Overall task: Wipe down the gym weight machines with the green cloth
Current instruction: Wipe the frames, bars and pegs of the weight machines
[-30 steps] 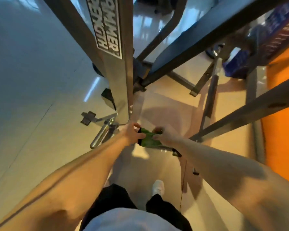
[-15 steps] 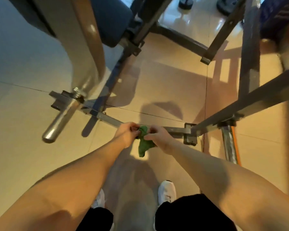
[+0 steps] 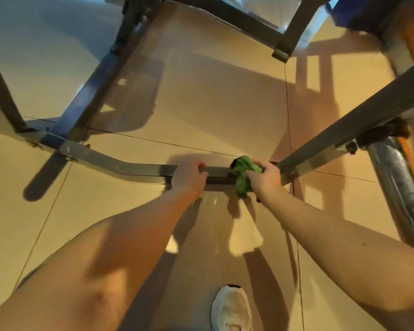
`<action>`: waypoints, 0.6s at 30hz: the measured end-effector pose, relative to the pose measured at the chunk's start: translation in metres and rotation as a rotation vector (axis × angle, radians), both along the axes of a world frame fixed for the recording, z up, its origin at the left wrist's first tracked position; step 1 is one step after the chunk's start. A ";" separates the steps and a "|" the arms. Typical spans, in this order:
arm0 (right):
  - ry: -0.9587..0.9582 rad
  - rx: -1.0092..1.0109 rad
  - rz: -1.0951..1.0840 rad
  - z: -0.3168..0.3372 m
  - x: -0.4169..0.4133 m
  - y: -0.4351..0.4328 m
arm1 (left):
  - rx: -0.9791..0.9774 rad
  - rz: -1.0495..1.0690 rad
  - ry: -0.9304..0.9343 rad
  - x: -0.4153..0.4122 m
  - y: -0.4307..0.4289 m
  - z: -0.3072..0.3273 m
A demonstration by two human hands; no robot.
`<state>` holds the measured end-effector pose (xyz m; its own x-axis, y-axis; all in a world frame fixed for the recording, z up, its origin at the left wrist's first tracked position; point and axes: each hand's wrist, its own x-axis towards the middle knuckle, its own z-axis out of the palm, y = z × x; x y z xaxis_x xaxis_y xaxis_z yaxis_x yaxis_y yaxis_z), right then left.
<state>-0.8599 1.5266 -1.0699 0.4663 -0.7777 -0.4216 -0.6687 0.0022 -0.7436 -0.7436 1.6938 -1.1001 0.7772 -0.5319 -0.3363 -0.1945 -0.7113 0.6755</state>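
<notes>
Head view: right hand [image 3: 264,179] grips green cloth [image 3: 244,174] on low frame bar [image 3: 134,167], left hand [image 3: 189,176] grasps bar. Wiping underway; rest of machine prob. still left.

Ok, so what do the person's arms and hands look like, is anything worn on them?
The left forearm and right forearm are bare up to the frame's edge, with no sleeves. The left hand and right hand wear no gloves, watch or bands. No rings show, though the fingers are partly hidden.
</notes>
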 end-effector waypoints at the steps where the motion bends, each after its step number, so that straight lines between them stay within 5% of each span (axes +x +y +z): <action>1: 0.025 -0.165 -0.017 -0.006 0.000 -0.009 | 0.058 -0.005 -0.119 0.002 -0.002 -0.009; 5: 0.255 -0.561 0.192 -0.058 -0.002 -0.029 | 0.221 -0.093 -0.374 0.018 0.001 -0.042; 12: 0.091 -0.464 0.113 -0.092 0.025 0.043 | 0.096 -0.129 -0.446 0.031 0.024 -0.063; 15: -0.021 -0.427 0.351 -0.085 0.030 0.060 | 0.097 -0.143 -0.475 0.037 0.034 -0.061; 18: 0.119 -0.502 0.502 -0.074 0.009 0.009 | 0.127 -0.161 -0.490 0.045 0.043 -0.059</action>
